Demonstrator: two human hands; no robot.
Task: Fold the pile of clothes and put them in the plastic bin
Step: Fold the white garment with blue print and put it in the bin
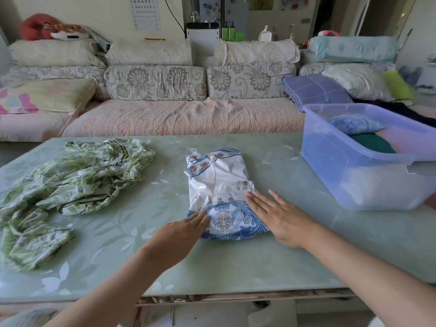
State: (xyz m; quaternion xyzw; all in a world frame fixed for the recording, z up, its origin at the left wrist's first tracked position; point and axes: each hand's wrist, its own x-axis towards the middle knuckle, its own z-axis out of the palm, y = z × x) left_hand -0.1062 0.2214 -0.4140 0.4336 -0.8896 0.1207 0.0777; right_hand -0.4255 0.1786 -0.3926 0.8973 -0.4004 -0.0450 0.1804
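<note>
Table (236, 263), straight fingers (258, 203) pressing folded garment (221, 178)

views: one only, head-worn, wide-angle
position: over the near edge of the table (236, 267), at the person's head height
facing: forward and down, across the table to the sofa (179, 114) on the far side
distance: close; forearms enter from the bottom, left hand (181, 234) and right hand (280, 220) sit mid-frame
framing: table fills the lower half; bin (354, 180) cut by the right edge, green clothes (70, 180) reach the left edge
distortion: table edges bow near the borders
</note>
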